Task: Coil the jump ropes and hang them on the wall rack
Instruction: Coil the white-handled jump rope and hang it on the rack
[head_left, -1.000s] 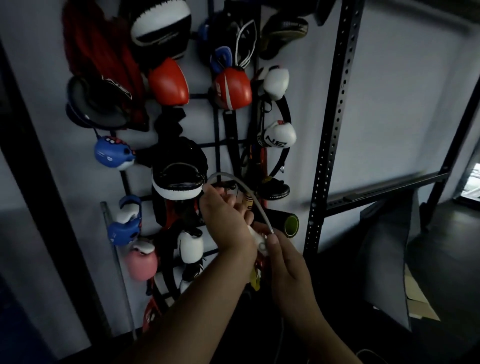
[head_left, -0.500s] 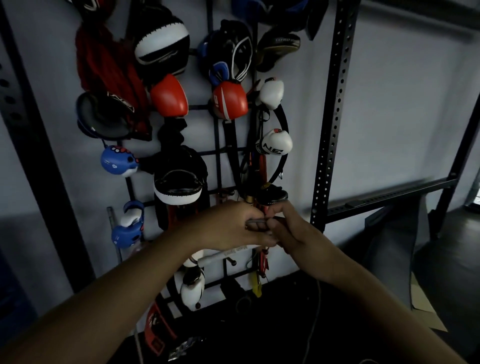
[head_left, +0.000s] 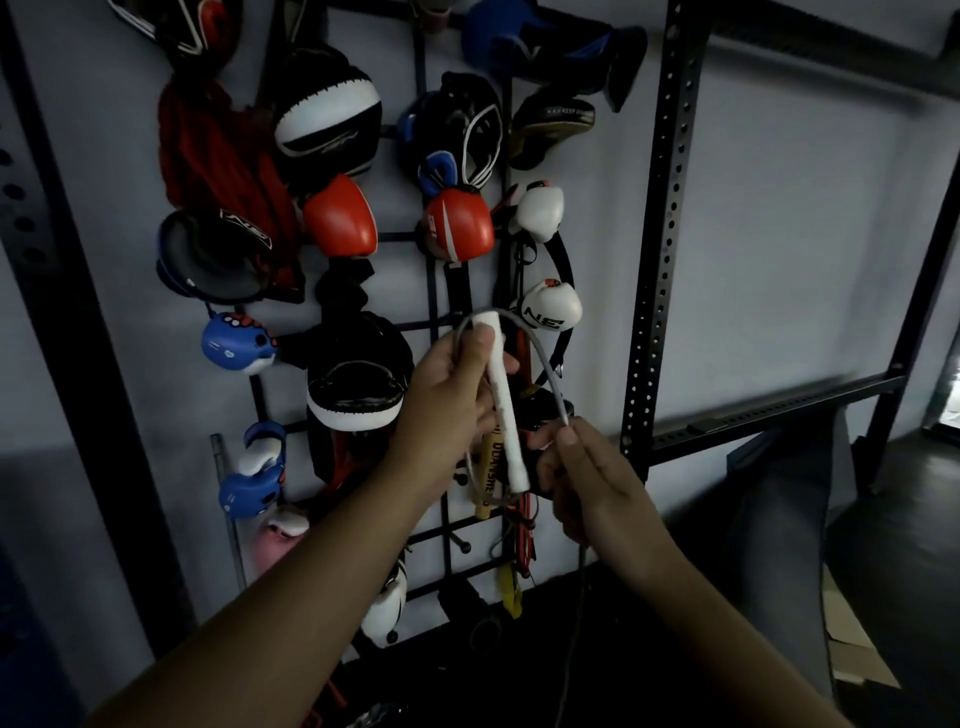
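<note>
My left hand (head_left: 451, 387) grips a white jump-rope handle (head_left: 503, 410), held nearly upright in front of the black wire wall rack (head_left: 436, 325). A grey rope (head_left: 546, 371) leaves the handle's top, arcs to the right and comes down into my right hand (head_left: 582, 478), which pinches it between thumb and fingers. Below that hand the rope hangs toward the floor. More grey rope loops under my left hand, beside a yellow stick with black lettering (head_left: 488, 475).
Boxing gloves, focus pads and headgear crowd the rack, among them a red glove (head_left: 340, 217) and a white glove (head_left: 551, 310). A black perforated steel upright (head_left: 655, 260) stands just right of the rack, with a crossbar (head_left: 779, 408). Dark bags lie low at right.
Both hands have drawn apart: my left hand has raised the white handle upright, and my right hand has slid along the rope, opening an arc between them.
</note>
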